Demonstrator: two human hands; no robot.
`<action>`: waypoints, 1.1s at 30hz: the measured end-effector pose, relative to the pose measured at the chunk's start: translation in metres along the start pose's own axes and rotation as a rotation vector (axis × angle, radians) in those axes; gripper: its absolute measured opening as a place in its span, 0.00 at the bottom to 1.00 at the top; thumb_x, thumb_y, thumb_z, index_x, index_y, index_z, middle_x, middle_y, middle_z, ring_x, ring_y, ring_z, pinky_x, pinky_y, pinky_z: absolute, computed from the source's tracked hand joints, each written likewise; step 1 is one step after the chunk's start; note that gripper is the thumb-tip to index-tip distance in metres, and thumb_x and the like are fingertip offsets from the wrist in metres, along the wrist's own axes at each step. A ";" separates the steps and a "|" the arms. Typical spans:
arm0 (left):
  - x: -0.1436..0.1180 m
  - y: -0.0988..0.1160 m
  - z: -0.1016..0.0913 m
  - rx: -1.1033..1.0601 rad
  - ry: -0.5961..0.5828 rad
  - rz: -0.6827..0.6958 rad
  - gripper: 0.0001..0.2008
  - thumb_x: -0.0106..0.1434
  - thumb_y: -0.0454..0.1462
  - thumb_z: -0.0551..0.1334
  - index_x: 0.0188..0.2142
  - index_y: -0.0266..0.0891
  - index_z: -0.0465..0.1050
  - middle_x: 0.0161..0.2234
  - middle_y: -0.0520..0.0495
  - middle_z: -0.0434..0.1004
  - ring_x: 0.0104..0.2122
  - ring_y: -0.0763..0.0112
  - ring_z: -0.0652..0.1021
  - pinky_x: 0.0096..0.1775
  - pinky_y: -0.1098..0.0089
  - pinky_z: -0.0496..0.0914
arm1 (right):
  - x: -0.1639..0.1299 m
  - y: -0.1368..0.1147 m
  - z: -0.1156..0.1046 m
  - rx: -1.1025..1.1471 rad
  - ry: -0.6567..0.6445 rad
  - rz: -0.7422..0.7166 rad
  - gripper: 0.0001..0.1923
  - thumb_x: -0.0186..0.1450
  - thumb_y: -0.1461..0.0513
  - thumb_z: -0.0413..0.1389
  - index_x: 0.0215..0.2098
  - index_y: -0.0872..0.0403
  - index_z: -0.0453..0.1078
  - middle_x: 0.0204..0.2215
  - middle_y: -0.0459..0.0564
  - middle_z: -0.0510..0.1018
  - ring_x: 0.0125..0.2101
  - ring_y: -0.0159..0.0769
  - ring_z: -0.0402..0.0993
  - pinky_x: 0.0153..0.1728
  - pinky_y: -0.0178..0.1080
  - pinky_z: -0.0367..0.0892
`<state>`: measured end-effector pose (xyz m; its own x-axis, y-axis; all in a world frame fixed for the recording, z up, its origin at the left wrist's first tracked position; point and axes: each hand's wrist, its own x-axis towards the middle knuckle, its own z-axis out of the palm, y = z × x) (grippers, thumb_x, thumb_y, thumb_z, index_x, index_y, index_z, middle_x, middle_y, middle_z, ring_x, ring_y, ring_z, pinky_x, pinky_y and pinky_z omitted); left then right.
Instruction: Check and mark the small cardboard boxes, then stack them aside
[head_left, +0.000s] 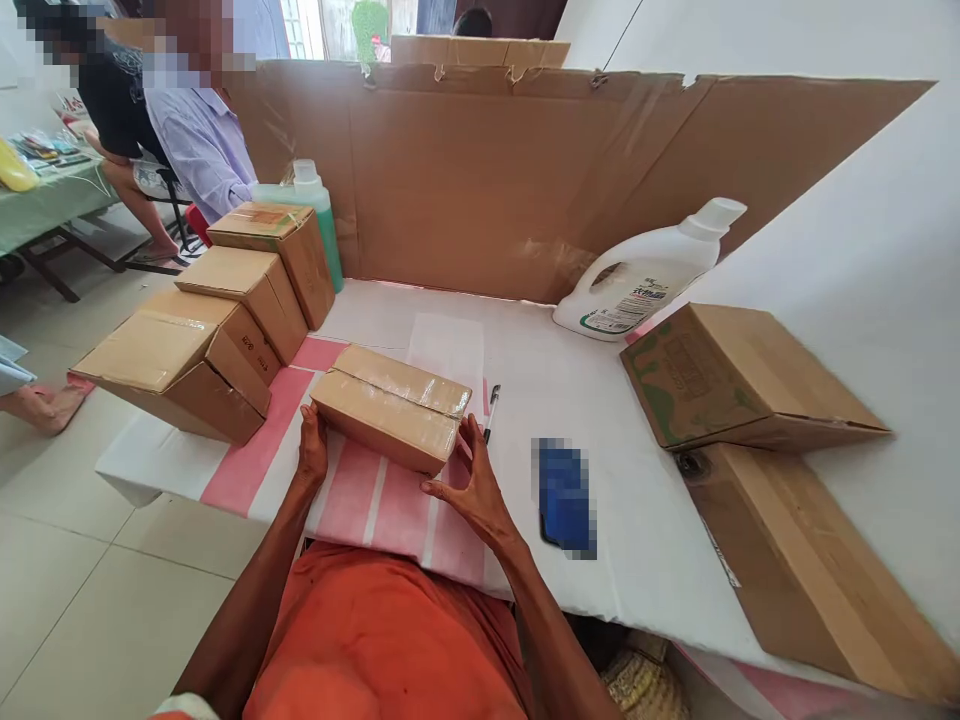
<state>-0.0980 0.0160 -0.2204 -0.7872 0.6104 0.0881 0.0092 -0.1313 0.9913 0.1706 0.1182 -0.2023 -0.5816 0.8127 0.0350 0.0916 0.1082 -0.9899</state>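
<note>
A small cardboard box [390,405], its top seam covered with clear tape, lies between my two hands at the near side of the table. My left hand [313,448] presses against the box's left end. At the right end, my right hand [478,478] has its fingers on the side and the thumb by the near lower corner. Just right of the box lies a pen [492,412], partly behind my right fingers. Further right, a blue, pixelated flat object [566,498] rests on the tablecloth [517,350].
Three cardboard boxes [172,360] stand in a row on the left, with a green-liquid bottle [328,230] behind. A tall cardboard panel [480,180] closes the back. A white detergent jug [645,275] and two larger boxes [720,375] line the right wall. People [195,150] sit far left.
</note>
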 end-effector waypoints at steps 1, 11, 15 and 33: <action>0.000 -0.001 0.001 0.007 -0.001 -0.003 0.48 0.68 0.71 0.42 0.68 0.40 0.69 0.70 0.37 0.69 0.74 0.55 0.62 0.74 0.52 0.57 | -0.002 0.001 0.003 0.010 0.008 0.008 0.71 0.53 0.44 0.76 0.80 0.40 0.36 0.79 0.59 0.46 0.77 0.56 0.48 0.74 0.64 0.49; -0.018 0.021 0.008 0.163 -0.054 0.095 0.44 0.70 0.68 0.46 0.65 0.40 0.73 0.64 0.35 0.75 0.70 0.51 0.68 0.72 0.49 0.59 | 0.010 -0.009 0.014 0.161 0.067 0.017 0.42 0.64 0.46 0.68 0.72 0.46 0.62 0.67 0.57 0.71 0.67 0.52 0.68 0.67 0.53 0.65; -0.037 0.045 0.014 0.306 -0.164 0.290 0.38 0.72 0.63 0.53 0.68 0.41 0.70 0.66 0.35 0.71 0.68 0.49 0.69 0.70 0.46 0.60 | 0.013 -0.006 0.000 0.300 0.067 0.054 0.35 0.65 0.45 0.67 0.65 0.48 0.70 0.57 0.56 0.81 0.59 0.51 0.75 0.61 0.52 0.70; -0.078 0.077 0.050 0.549 -0.259 0.673 0.45 0.67 0.47 0.67 0.76 0.43 0.47 0.69 0.30 0.63 0.67 0.44 0.68 0.64 0.44 0.67 | 0.025 0.007 -0.021 0.525 0.123 0.192 0.36 0.61 0.36 0.64 0.60 0.41 0.72 0.64 0.52 0.75 0.64 0.53 0.69 0.56 0.56 0.75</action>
<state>-0.0046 -0.0029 -0.1460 -0.3468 0.7047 0.6190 0.7622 -0.1729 0.6238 0.1741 0.1517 -0.2058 -0.4928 0.8538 -0.1679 -0.2454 -0.3215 -0.9145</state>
